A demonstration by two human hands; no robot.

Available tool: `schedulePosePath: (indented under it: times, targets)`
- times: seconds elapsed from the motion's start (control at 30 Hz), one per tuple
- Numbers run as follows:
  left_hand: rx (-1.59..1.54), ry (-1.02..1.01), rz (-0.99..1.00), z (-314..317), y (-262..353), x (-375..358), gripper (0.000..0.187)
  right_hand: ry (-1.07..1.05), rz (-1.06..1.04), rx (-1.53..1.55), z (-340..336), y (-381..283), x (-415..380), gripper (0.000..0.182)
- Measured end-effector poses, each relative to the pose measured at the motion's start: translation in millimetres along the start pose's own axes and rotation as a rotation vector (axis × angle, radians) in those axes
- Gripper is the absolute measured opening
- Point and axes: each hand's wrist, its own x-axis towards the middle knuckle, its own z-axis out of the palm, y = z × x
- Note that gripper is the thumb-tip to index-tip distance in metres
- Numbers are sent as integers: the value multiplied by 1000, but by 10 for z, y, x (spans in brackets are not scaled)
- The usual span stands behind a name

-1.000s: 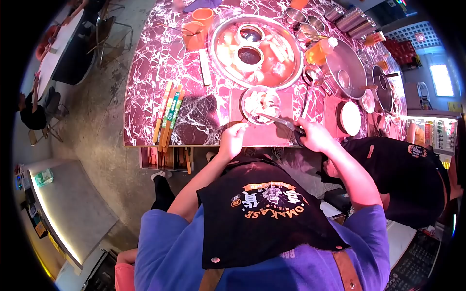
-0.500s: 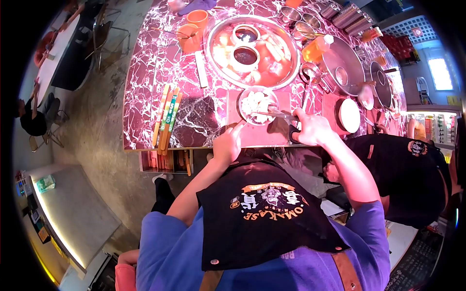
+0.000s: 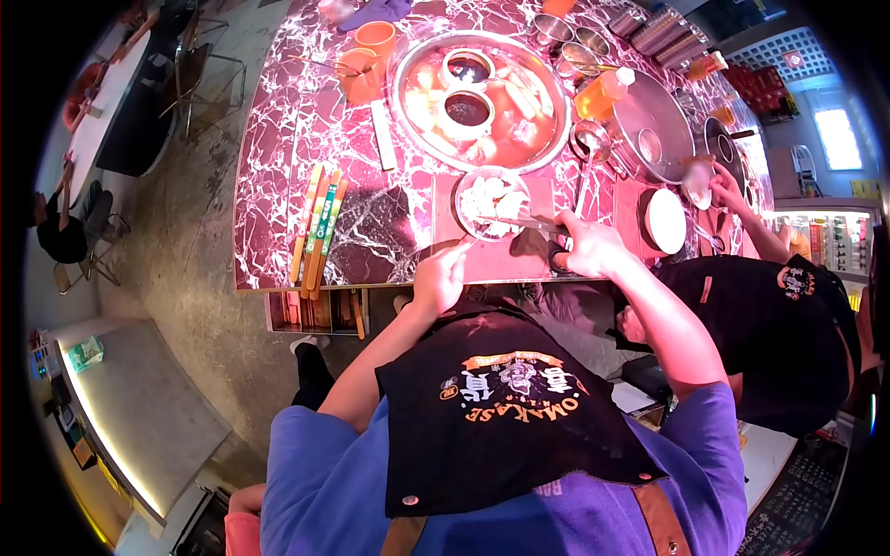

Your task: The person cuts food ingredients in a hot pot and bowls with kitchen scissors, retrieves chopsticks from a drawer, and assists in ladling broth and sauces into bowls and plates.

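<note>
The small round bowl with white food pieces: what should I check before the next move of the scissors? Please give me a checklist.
1. Metal scissors with dark handles held in the right hand: ok.
2. Blades reaching into the small round bowl: ok.
3. Bowl standing upright on the reddish rectangular mat: ok.
4. Left hand firmly touching the bowl's rim: cannot tell, though its fingers are close.
5. White food pieces small enough: cannot tell.

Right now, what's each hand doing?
Left hand: by the bowl's edge; can't tell if touching.
Right hand: closed around the scissors.
</note>
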Motion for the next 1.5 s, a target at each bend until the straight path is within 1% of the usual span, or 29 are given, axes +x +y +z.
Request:
schedulePosePath:
  times: [0.07,0.13,0.17,0.23,0.33,0.37,0.47,0.57,0.6,0.67,0.7,0.73,0.77,0.8,0.87,0.9,0.93,1.0,1.07,1.1,1.17,1.2,1.23,1.3,1.33,1.37,1.43,1.47,1.5]
  targets:
    - [19,-7,27,-2,35,-11,26,20,0,-25,30,26,-11,63]
    - [-102,-86,-202,-10,11,26,25,44,-54,-4,47,55,23,59]
    - [-102,-85,-201,-6,-16,45,25,45,-55,-5,56,82,33,59]
    - [-142,-56,-196,18,-79,31,26,90,-130,22,109,179,24,55]
    - [-138,-27,-164,54,-79,38,25,56,-148,34,120,319,60,51]
    - [-137,-31,-164,57,-69,48,25,56,-146,37,95,339,60,51]
    - [-127,-80,-217,45,-70,52,26,42,-237,49,62,382,64,48]
    - [-131,-60,-206,73,-95,79,25,43,-219,45,25,357,35,50]
    - [-242,-31,-205,83,-106,66,25,46,-218,48,-3,358,-2,50]
    - [-351,5,-203,76,-111,87,25,6,-106,1,-76,345,-80,52]
    - [-387,9,-219,68,-97,89,25,5,-108,3,-101,324,-103,52]
    - [-423,9,-236,63,-79,82,24,-13,-52,-30,-113,287,-129,54]
    - [-420,2,-235,73,-87,76,24,-27,7,-62,-115,261,-141,55]
    - [-339,3,-213,80,-95,79,24,-25,7,-70,-70,256,-95,58]
    - [-239,-15,-192,84,-68,83,24,9,-74,-27,16,229,-13,58]
    - [-235,-22,-190,81,-41,92,24,18,-107,-11,58,222,41,59]
    - [-242,-33,-181,77,-19,102,24,56,-131,15,117,231,89,55]
    - [-245,-50,-176,38,30,106,25,61,-145,42,182,319,170,53]
    - [-295,-48,-279,2,66,141,25,94,-183,88,213,427,143,48]
    - [-293,-47,-278,13,26,153,25,95,-185,88,222,499,80,48]
    - [-364,54,-247,21,-117,165,25,149,-255,118,203,606,-90,51]
    - [-403,30,-346,-44,-152,178,25,123,-192,120,139,598,-200,55]
    - [-440,9,-447,-108,-187,190,25,125,-196,122,110,607,-290,55]
    - [-597,-110,-523,-256,-152,216,24,316,-171,-23,117,637,-407,52]
    - [-477,-103,-475,-287,-117,240,24,341,-162,-62,140,643,-409,58]
    - [-469,-110,-475,-305,-152,252,24,342,-158,-52,175,649,-393,58]
    - [-587,-216,-519,-364,-251,277,24,472,-282,-95,267,652,-298,61]
    - [-593,-265,-577,-403,-223,313,25,474,-312,-80,313,642,-233,63]
    - [-588,-267,-577,-420,-164,345,25,470,-314,-75,352,607,-185,63]
